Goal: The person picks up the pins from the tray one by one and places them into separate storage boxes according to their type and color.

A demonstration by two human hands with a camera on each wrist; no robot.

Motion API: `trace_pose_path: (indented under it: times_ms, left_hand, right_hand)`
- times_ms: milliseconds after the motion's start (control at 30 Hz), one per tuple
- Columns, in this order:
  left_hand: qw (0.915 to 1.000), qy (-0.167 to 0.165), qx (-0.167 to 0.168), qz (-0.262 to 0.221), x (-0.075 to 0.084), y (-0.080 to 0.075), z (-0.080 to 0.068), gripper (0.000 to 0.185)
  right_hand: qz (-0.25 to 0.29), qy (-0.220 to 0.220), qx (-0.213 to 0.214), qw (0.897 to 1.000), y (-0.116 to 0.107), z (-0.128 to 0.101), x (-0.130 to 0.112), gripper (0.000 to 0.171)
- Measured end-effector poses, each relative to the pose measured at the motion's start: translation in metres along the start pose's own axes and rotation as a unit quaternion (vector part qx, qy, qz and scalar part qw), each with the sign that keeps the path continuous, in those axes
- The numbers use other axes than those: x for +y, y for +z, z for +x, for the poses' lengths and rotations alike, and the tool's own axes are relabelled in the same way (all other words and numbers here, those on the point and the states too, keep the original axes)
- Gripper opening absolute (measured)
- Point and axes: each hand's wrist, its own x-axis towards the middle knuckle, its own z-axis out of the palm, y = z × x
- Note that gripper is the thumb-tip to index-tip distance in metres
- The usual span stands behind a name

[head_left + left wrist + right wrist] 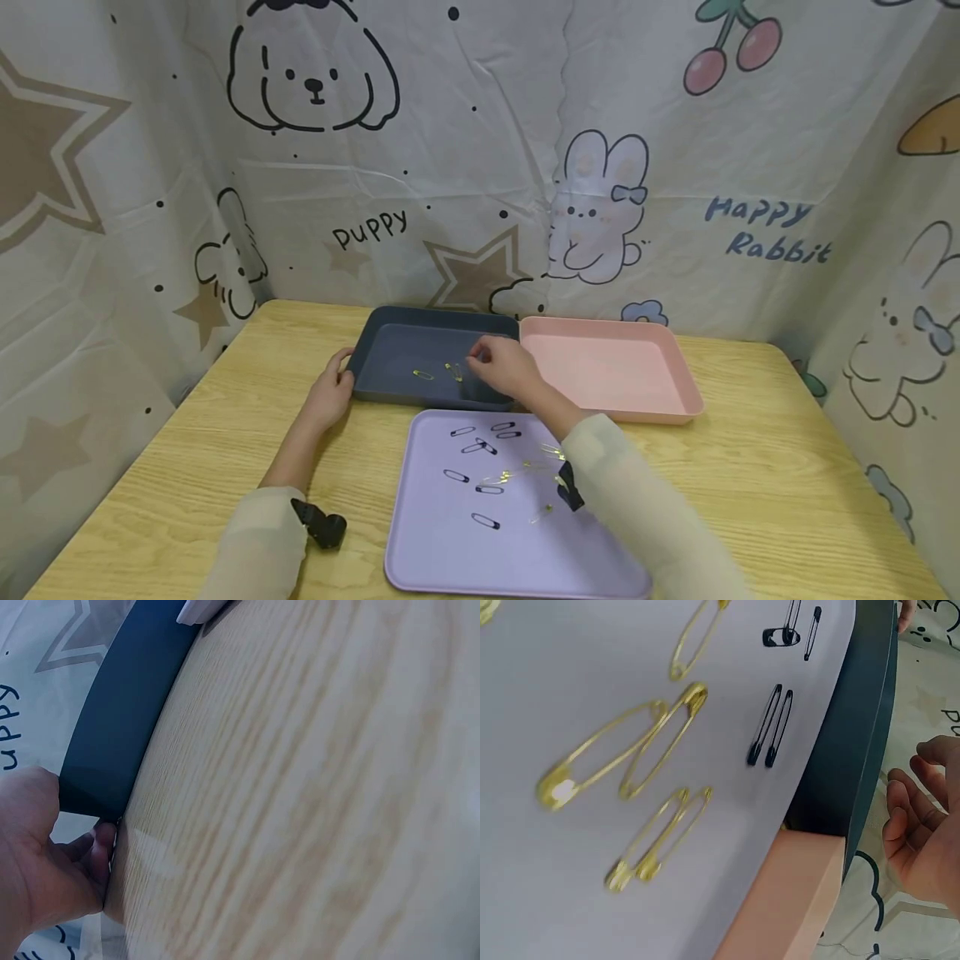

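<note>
The right hand (pixel 506 367) is above the dark tray (pixel 390 354), its fingers bent; whether they pinch something, I cannot tell. Just left of them, two yellow safety pins (pixel 416 372) lie in this tray. Farther left, the left hand (pixel 327 396) grips the tray's edge. On the near side of the right hand, the lilac tray (pixel 450 558) bears black pins (pixel 495 524) and more yellow pins (pixel 555 787). Apparently the yellow are being sorted out; next calls for picking another there.
</note>
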Motion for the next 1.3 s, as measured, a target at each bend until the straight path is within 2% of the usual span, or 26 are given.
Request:
trace_pose_path:
  times_ms: [567, 1033, 1300]
  left_hand:
    - [1.0000, 0.000, -0.004, 0.005, -0.002, 0.000, 0.002, 0.050]
    - [0.9999, -0.004, -0.005, 0.009, 0.002, -0.001, -0.002, 0.049]
    - [0.9999, 0.000, -0.012, 0.002, 0.002, -0.001, -0.002, 0.049]
  right_hand:
    - [-0.001, -0.039, 0.006, 0.999, -0.017, -0.033, 0.013, 0.015]
    - [0.024, -0.029, -0.015, 0.999, -0.024, -0.072, 0.030, 0.009]
    - [0.016, -0.018, -0.050, 0.998, -0.019, -0.099, 0.049, 0.008]
